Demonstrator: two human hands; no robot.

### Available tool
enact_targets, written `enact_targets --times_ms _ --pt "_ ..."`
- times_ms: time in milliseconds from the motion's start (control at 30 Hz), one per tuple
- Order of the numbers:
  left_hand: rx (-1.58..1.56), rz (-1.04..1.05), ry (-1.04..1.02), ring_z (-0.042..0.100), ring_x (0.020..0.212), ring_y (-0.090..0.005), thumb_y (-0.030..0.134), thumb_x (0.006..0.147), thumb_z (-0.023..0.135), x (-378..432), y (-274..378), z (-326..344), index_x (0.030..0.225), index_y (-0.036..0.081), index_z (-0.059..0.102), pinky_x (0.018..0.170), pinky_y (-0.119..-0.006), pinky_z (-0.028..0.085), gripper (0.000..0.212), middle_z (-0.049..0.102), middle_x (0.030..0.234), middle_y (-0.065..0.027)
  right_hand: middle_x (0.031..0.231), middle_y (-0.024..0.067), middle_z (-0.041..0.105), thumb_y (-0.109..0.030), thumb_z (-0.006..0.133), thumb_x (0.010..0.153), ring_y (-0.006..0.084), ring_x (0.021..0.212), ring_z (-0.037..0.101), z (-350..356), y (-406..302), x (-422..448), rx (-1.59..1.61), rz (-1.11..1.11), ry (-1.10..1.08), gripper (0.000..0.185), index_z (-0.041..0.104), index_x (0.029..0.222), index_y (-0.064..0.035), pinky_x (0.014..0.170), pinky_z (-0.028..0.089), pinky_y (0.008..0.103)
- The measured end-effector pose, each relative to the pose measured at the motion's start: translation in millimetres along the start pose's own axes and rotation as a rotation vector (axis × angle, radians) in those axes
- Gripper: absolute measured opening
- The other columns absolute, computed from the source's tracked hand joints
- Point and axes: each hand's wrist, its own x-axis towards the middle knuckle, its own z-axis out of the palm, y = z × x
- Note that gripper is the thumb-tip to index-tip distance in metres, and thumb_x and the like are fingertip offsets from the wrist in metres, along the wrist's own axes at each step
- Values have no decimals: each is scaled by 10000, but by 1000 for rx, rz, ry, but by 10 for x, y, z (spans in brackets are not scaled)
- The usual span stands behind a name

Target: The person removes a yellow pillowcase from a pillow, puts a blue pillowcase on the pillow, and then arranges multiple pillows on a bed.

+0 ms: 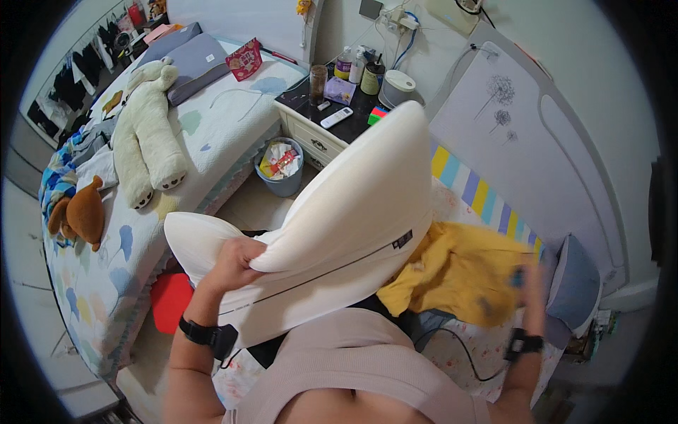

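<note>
A white pillow [344,217] with a thin dark line and a small black label lies bent across my lap, its far end raised. My left hand [241,263] grips its near edge at the fold, with the fingers partly hidden in the fabric. At the right, my right hand [528,278] is blurred beside a crumpled yellow garment [455,273]. Whether its fingers hold the cloth cannot be made out. The garment rests on a bed, close to the pillow's right end. Each wrist wears a black strap.
A dark-topped nightstand [296,98] carries bottles, a remote control [337,117] and a jar. Below it stands a blue waste bin [280,185] full of litter. A second bed [212,143] on the left bears a large white plush bear [143,127]. A black cable [466,352] lies by my right side.
</note>
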Motion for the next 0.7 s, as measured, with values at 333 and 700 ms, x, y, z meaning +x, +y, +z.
enact_targets --times_ms 333,700 --pt "280 -173 282 590 665 -315 343 713 740 -753 -69 -130 768 109 651 574 -388 442 256 610 691 -97 1382 124 417 -284 767 667 256 1305 347 2151 -1521 -146 573 133 -599 970 201 1420 -52 1097 249 356" --pt "236 -304 331 592 749 -346 435 741 686 -1011 -188 -131 847 125 648 629 -438 453 330 619 739 -124 969 221 616 -119 489 773 334 912 584 353 -1258 1441 152 422 -580 350 564 1080 30 813 441 397"
